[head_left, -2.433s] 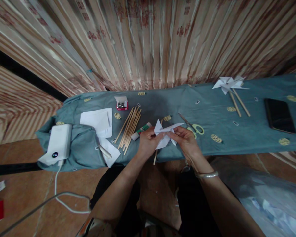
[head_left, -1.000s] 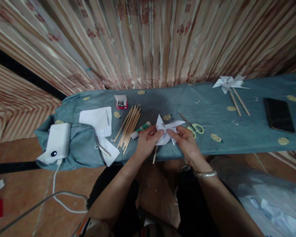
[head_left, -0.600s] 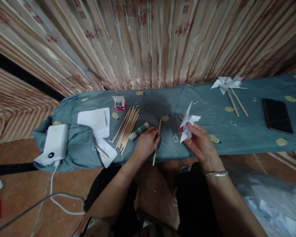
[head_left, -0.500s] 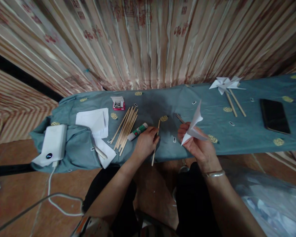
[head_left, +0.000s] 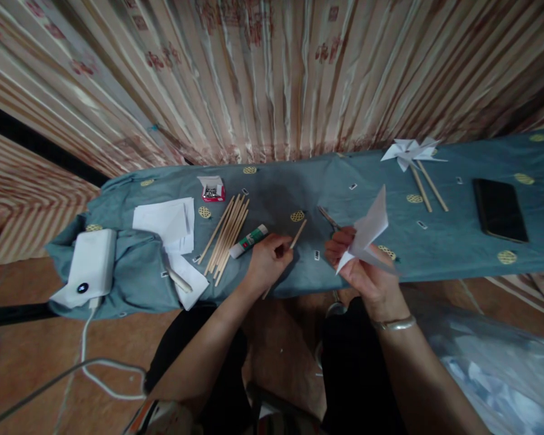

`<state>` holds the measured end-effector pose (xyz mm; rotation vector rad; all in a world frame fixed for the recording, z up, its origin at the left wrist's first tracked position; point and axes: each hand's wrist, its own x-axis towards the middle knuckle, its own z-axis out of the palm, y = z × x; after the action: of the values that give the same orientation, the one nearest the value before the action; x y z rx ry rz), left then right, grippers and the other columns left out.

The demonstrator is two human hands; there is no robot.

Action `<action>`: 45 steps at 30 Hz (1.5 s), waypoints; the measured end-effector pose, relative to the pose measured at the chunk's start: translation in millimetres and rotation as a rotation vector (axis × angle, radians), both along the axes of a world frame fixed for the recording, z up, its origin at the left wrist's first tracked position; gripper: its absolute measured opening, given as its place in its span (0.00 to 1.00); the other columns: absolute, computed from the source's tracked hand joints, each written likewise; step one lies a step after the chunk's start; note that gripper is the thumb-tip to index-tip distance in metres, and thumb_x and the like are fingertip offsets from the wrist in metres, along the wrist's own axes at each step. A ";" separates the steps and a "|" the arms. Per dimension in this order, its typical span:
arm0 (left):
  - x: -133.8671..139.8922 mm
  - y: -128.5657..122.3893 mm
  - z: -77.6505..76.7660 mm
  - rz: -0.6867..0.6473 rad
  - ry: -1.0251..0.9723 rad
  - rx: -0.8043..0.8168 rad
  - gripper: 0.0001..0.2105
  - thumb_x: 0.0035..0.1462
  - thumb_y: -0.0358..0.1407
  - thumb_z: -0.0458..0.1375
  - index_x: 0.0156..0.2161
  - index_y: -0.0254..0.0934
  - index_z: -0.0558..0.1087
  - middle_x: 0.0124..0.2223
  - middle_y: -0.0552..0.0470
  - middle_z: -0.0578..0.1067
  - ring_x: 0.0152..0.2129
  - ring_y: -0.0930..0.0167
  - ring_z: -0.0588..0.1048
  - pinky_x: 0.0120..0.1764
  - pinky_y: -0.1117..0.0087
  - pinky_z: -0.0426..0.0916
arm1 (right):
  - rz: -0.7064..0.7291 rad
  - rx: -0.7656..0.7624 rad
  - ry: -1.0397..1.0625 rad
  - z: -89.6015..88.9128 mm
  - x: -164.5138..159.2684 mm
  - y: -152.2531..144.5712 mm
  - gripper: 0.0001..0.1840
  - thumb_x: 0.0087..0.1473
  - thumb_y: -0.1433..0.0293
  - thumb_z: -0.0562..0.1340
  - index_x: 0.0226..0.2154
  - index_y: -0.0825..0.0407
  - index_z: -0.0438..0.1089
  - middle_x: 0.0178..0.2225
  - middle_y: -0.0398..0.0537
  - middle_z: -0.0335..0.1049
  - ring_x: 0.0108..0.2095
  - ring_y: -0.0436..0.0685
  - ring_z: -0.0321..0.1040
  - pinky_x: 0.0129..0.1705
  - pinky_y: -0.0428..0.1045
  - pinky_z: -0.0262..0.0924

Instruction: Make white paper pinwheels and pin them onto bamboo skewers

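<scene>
My left hand (head_left: 271,261) is closed around a thin wooden stick (head_left: 298,234), which slants up to the right from under my fingers. In my right hand (head_left: 361,269) a folded white paper pinwheel (head_left: 370,226) is pinched, its blades standing up. Scissors (head_left: 329,218) lie just beyond my right fingers, their handles hidden behind the hand. Close to my left hand lies a green and white glue stick (head_left: 248,241), and a bundle of several wooden sticks (head_left: 227,237) is beside it.
A small red box of metal pins (head_left: 213,191), white paper sheets (head_left: 165,223) and a white power bank (head_left: 90,266) with a cable are on the left. Finished pinwheels (head_left: 410,152) on sticks and a black phone (head_left: 500,209) lie right. A plastic bag (head_left: 494,374) stands below the cloth-covered table (head_left: 290,184).
The stick in my left hand has tilted from nearly upright to a right-leaning slant. The paper pinwheel in my right hand has turned and shifted slightly right.
</scene>
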<state>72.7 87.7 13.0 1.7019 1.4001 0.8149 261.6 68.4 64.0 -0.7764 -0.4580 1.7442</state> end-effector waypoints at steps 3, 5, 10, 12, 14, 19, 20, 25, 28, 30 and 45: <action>1.9 -5.9 5.6 0.031 -0.357 -0.132 0.07 0.52 0.34 0.59 0.36 0.35 0.78 0.29 0.53 0.72 0.25 0.74 0.71 0.30 0.74 0.66 | -0.019 0.084 -0.379 -1.8 -1.6 -3.0 0.13 0.39 0.60 0.74 0.24 0.48 0.74 0.22 0.40 0.71 0.22 0.49 0.65 0.25 0.46 0.64; 3.5 -9.7 10.0 0.040 -0.532 -0.246 0.07 0.52 0.38 0.60 0.32 0.36 0.78 0.28 0.54 0.72 0.23 0.75 0.69 0.29 0.73 0.65 | -0.015 0.158 -0.607 -4.4 -4.0 -6.8 0.12 0.42 0.59 0.73 0.25 0.48 0.75 0.22 0.41 0.73 0.22 0.51 0.66 0.25 0.47 0.63; 5.8 -18.5 6.2 0.074 -0.702 -0.361 0.14 0.49 0.43 0.64 0.20 0.36 0.72 0.21 0.57 0.66 0.20 0.77 0.62 0.27 0.73 0.59 | -0.059 0.466 -1.159 -8.2 -12.0 -19.3 0.06 0.54 0.64 0.65 0.32 0.49 0.76 0.30 0.45 0.78 0.29 0.54 0.72 0.32 0.49 0.66; 5.2 -22.6 0.8 0.086 -0.746 -0.394 0.15 0.47 0.44 0.66 0.20 0.35 0.72 0.21 0.57 0.66 0.20 0.77 0.62 0.26 0.73 0.58 | -0.126 0.614 -1.308 -6.1 -14.6 -23.2 0.06 0.57 0.67 0.62 0.35 0.49 0.75 0.34 0.46 0.79 0.33 0.55 0.74 0.36 0.50 0.67; 4.2 -26.9 -2.1 0.094 -0.763 -0.414 0.16 0.46 0.45 0.67 0.19 0.35 0.72 0.22 0.56 0.67 0.21 0.76 0.62 0.26 0.73 0.57 | -0.204 0.763 -1.406 -2.7 -16.2 -26.0 0.06 0.59 0.70 0.60 0.37 0.49 0.74 0.35 0.47 0.78 0.35 0.56 0.74 0.39 0.50 0.67; 3.0 -35.3 6.2 0.068 -0.787 -0.441 0.16 0.44 0.46 0.68 0.22 0.34 0.75 0.25 0.54 0.69 0.22 0.76 0.63 0.25 0.73 0.56 | -0.305 0.989 -1.499 4.5 -17.8 -29.6 0.10 0.59 0.76 0.59 0.42 0.48 0.71 0.37 0.48 0.77 0.39 0.57 0.74 0.42 0.53 0.68; 2.9 -36.3 8.3 0.062 -0.784 -0.440 0.16 0.44 0.46 0.68 0.22 0.34 0.76 0.25 0.55 0.69 0.22 0.77 0.62 0.25 0.73 0.56 | -0.313 1.011 -1.508 5.3 -18.1 -30.0 0.12 0.59 0.77 0.59 0.43 0.48 0.70 0.38 0.48 0.77 0.39 0.58 0.74 0.42 0.54 0.68; 1.8 -39.8 10.5 0.033 -0.748 -0.439 0.20 0.47 0.48 0.67 0.18 0.35 0.71 0.23 0.55 0.66 0.21 0.77 0.61 0.25 0.73 0.55 | -0.364 1.063 -1.533 7.2 -19.3 -32.2 0.16 0.59 0.78 0.59 0.47 0.46 0.69 0.38 0.48 0.78 0.40 0.59 0.75 0.41 0.56 0.69; 1.1 -40.8 9.6 0.030 -0.740 -0.440 0.21 0.47 0.48 0.67 0.17 0.35 0.69 0.23 0.55 0.66 0.22 0.76 0.61 0.25 0.73 0.55 | -0.376 1.067 -1.528 8.3 -18.9 -33.2 0.16 0.58 0.78 0.59 0.47 0.46 0.70 0.38 0.48 0.78 0.40 0.59 0.75 0.42 0.55 0.69; 0.9 -41.2 9.8 0.038 -0.738 -0.447 0.21 0.46 0.49 0.67 0.18 0.35 0.70 0.24 0.55 0.67 0.22 0.77 0.61 0.26 0.73 0.56 | -0.370 1.058 -1.533 9.2 -18.3 -33.7 0.16 0.58 0.78 0.60 0.47 0.47 0.69 0.38 0.49 0.78 0.40 0.59 0.75 0.42 0.55 0.69; 0.7 -44.5 6.7 0.028 -0.758 -0.450 0.20 0.48 0.48 0.68 0.18 0.34 0.71 0.25 0.54 0.68 0.23 0.77 0.64 0.27 0.74 0.59 | -0.373 1.019 -1.547 11.5 -16.2 -36.3 0.14 0.59 0.77 0.59 0.45 0.46 0.70 0.38 0.48 0.78 0.40 0.59 0.75 0.42 0.56 0.70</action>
<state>73.4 43.2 19.7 0.8842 0.9709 0.9387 245.4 32.1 75.5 -1.1597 -1.8527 0.1010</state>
